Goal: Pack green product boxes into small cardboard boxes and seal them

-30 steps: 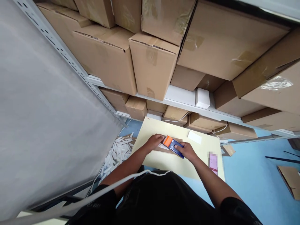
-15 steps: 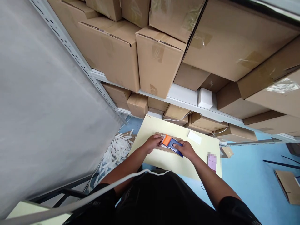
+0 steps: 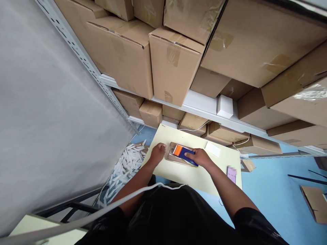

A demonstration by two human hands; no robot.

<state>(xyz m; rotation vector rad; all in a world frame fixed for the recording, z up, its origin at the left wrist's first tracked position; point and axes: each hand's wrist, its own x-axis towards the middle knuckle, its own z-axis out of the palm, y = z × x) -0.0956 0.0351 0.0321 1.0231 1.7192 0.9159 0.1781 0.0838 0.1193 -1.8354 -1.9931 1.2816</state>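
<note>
My right hand [image 3: 201, 158] grips the right part of a flat dark blue packet [image 3: 187, 154] with an orange band at its left end, thumb on top. Clear, shiny plastic film [image 3: 170, 152] shows at the packet's left side. Under it lies a shallow brown cardboard tray or box [image 3: 176, 159] on the pale yellow table [image 3: 163, 136]. To the left of the film, my left hand [image 3: 157, 153] is closed with its fingers pinched together. What it holds, if anything, I cannot make out.
A white card or small box [image 3: 212, 149] and a phone with a pink screen [image 3: 231, 174] lie on the table's right. Shelves of cardboard boxes [image 3: 176, 64] rise behind it. White strips [image 3: 127, 163] litter the floor at left. A white cable [image 3: 102, 214] crosses in front of me.
My left hand has come away from the packet's orange end and moved left. The packet, still in my right hand, has shifted slightly left and lies flatter; the clear film now shows.
</note>
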